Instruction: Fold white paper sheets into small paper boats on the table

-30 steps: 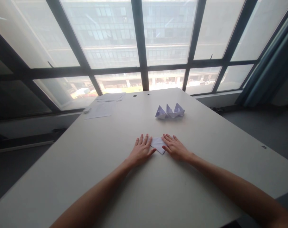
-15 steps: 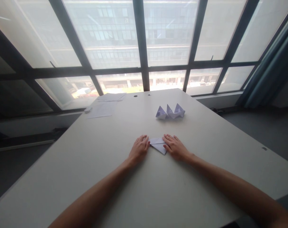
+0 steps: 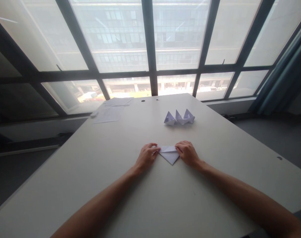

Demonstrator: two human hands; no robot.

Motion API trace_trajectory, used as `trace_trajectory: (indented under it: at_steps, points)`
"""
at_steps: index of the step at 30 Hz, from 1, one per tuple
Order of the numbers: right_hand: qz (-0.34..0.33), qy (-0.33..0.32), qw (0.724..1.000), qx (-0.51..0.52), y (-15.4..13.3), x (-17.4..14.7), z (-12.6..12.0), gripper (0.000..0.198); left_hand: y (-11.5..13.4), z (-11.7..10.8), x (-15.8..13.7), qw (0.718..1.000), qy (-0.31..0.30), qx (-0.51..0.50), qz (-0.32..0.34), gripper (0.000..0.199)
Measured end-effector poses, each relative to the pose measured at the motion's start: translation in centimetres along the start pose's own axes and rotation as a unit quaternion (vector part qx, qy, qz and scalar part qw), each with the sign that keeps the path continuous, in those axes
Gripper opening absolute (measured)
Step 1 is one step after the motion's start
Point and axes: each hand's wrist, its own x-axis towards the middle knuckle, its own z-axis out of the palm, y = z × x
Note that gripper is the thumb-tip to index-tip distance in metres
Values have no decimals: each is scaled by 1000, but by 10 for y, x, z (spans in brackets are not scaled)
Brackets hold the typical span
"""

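Note:
A folded sheet of paper [image 3: 170,154] lies on the white table, its point toward me and a folded band along its far edge. My left hand [image 3: 147,155] pinches the left end of that band between thumb and fingers. At the right end, my right hand [image 3: 187,152] is closed on the paper with curled fingers. Beyond the hands, slightly to the right, stand several folded paper boats [image 3: 179,118] side by side; they touch or overlap in view.
Loose white sheets [image 3: 106,116] lie at the far left of the table [image 3: 130,205], with a small white object [image 3: 93,114] beside them. Cable holes [image 3: 143,100] show near the far edge. Large windows [image 3: 123,39] rise behind, and a blue curtain [image 3: 277,72] hangs at right.
My right hand has gone from lying flat over the paper's right side to gripping its right end. My left fingers have curled into a pinch. More of the folded paper shows.

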Motion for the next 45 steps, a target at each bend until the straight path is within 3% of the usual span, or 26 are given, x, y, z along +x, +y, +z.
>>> trace_trajectory:
  at_steps: [6, 15, 22, 30, 36, 41, 45]
  points:
    - [-11, -13, 1000, 3, 3, 0, 2, 23, 2, -2, 1, 999, -8, -28, 14, 23]
    - [-18, -39, 999, -7, -1, 1, -4, 24, 11, -3, -1, 998, -7, 65, 24, 26]
    - [9, -60, 997, -36, -19, -8, -6, 22, 17, -5, 2, 996, -39, 72, 31, 32]
    - [50, -88, 993, 59, -8, -4, 1, 41, 15, -1, 1, 993, -77, 77, 36, 37]
    - [113, -94, 981, 129, -4, 3, -2, 42, 15, -3, 0, 985, -124, 83, 81, 42]
    - [126, -109, 970, 176, 4, 6, 0, 35, 20, -8, -2, 972, -156, 61, 165, 38]
    - [131, -118, 963, 201, 8, 5, 0, 23, 22, -7, -3, 967, -163, 47, 189, 38]
